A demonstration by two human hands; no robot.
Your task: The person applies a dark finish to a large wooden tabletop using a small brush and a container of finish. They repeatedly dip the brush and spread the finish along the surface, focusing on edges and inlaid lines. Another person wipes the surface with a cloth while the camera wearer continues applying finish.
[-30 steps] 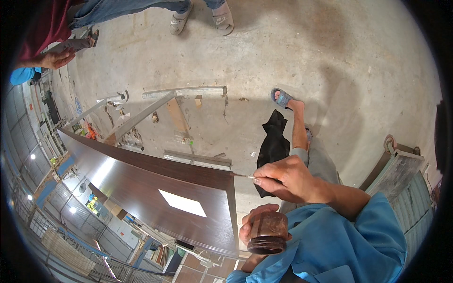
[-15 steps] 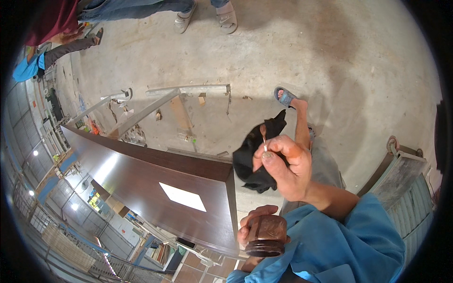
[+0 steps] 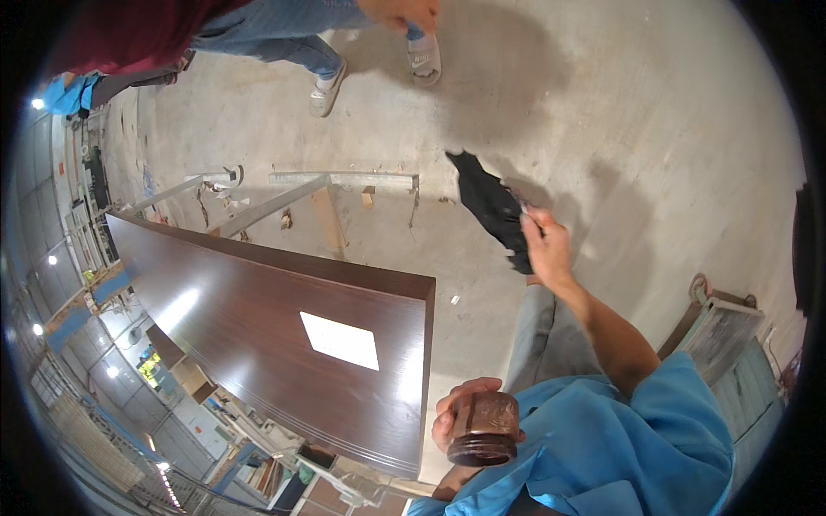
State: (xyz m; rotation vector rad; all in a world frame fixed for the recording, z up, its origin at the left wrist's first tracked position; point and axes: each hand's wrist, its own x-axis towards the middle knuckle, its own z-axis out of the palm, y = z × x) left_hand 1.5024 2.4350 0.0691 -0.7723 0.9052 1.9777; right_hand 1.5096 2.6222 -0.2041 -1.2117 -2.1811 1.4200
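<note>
My left hand (image 3: 445,420) is wrapped around a brown jar (image 3: 487,414), close to my blue shirt at the bottom of the view. Farther out, my right hand (image 3: 549,248) is closed on a black cloth (image 3: 492,203) that hangs out to the left. A thin, light-coloured stick shows at the fingertips of that hand; its far end is lost against the cloth. To the left of both hands lies a large glossy dark-brown wooden panel (image 3: 249,301), with a white sheet (image 3: 341,340) on its face.
A person in a maroon top and jeans (image 3: 284,33) stands at the far left, with a hand (image 3: 404,10) showing. Metal frame bars (image 3: 284,206) and scraps lie on the concrete floor (image 3: 688,112) beyond the panel. A grey metal-edged frame (image 3: 718,331) stands at the right.
My right hand has moved away from me with the cloth and stick, turning the cloth toward the far left. The other person has come nearer. My left hand still holds the jar.
</note>
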